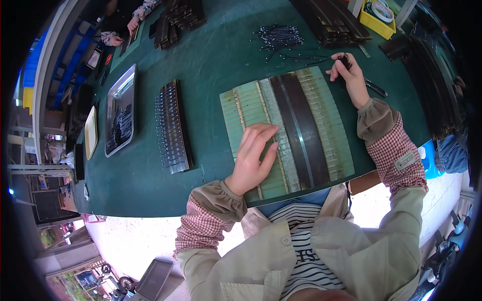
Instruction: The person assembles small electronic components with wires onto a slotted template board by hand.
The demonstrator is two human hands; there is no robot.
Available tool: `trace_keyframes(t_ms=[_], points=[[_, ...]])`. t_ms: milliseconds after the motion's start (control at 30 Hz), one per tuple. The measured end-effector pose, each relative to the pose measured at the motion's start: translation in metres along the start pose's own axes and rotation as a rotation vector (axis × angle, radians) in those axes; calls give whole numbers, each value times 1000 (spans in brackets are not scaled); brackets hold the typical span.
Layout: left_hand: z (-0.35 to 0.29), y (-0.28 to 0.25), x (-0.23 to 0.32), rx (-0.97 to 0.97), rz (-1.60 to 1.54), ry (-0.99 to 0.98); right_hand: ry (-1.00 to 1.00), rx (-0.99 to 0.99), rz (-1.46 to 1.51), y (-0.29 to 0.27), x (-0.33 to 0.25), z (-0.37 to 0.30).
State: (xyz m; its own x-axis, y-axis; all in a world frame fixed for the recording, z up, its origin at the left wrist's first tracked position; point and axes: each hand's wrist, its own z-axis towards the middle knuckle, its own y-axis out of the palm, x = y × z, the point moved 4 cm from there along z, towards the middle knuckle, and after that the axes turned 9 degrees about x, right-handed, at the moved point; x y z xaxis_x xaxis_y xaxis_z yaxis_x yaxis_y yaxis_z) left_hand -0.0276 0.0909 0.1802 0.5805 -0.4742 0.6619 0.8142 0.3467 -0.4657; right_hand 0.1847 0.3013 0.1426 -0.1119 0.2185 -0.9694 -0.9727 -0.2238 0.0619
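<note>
My left hand (252,159) lies on the left part of a pale green ribbed board (344,158), its fingers slightly bent and the thumb apart, with nothing seen in it. Down the middle of that board runs a dark brown strip (296,113) with a shiny line along its length. Beyond the board's far right corner, my right hand (355,80) is raised with fingers curled round a small dark piece (345,61). What that piece is cannot be made out. A slim dark hand tool (376,89) lies beside the right wrist, and loose black wire-like leads (301,56) lie just left of the hand.
Left of the board stands a dark strip set with leads (174,125), then a metal tray (131,83) of leads. A heap of leads (278,37), stacked dark strips (331,22) and a yellow bin (379,26) are farther back. Another person's hands (132,25) work at far left.
</note>
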Motion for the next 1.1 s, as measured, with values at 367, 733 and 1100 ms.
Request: trace_keyframes(t_ms=[367, 733, 1100], points=[[-6, 13, 0, 9, -185, -393, 323, -282, -60, -1, -28, -62], [-41, 12, -22, -149, -267, -623, 374, -759, -176, 65, -33, -152], [-81, 2, -21, -86, -307, -585, 373, -554, -263, 72, -19, -173]])
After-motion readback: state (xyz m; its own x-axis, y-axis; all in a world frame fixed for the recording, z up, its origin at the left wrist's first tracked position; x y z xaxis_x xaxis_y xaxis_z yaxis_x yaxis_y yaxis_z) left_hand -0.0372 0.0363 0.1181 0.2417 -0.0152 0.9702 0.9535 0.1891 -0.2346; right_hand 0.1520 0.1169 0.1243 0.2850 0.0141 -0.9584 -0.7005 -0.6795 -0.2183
